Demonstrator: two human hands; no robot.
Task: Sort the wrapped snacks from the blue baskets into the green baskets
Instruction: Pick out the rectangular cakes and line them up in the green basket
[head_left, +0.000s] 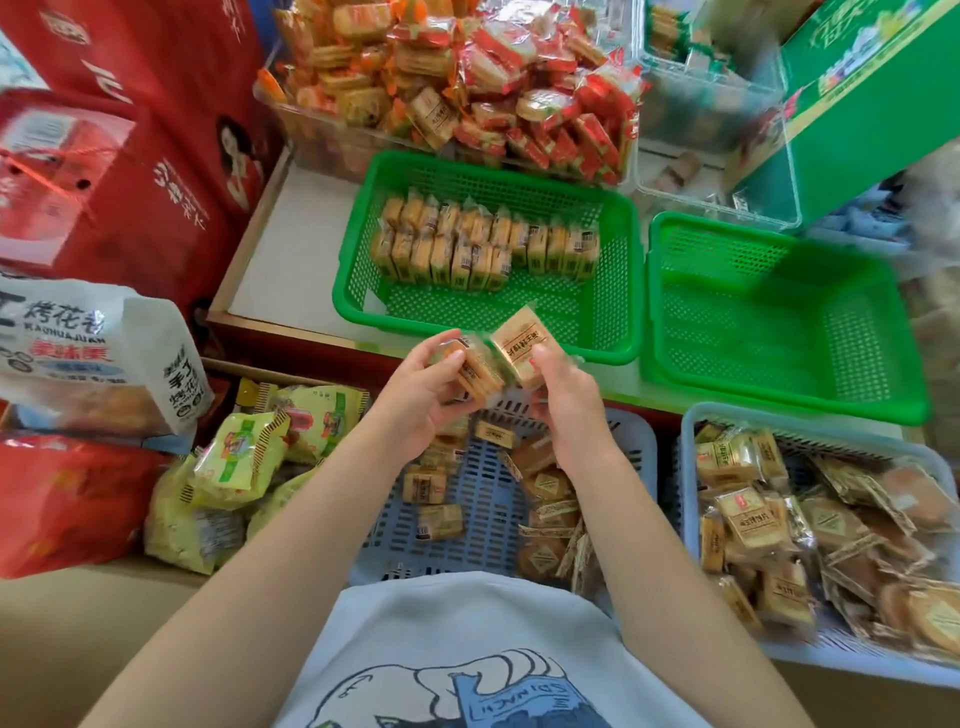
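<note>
Two bare hands hold wrapped snacks above the baskets.

The left hand (426, 382) grips a small stack of clear-wrapped tan biscuit packets (475, 366); the right hand (558, 384) pinches a gold-labelled square packet (522, 345) touching that stack. Below them sits a pale blue slotted plastic basket (483, 499) with scattered packets, and a second blue basket (691, 457) to its right is heaped full. Beyond, a green perforated plastic basket (363, 249) holds neat rows of packets, beside a bare green basket (779, 322).
</note>
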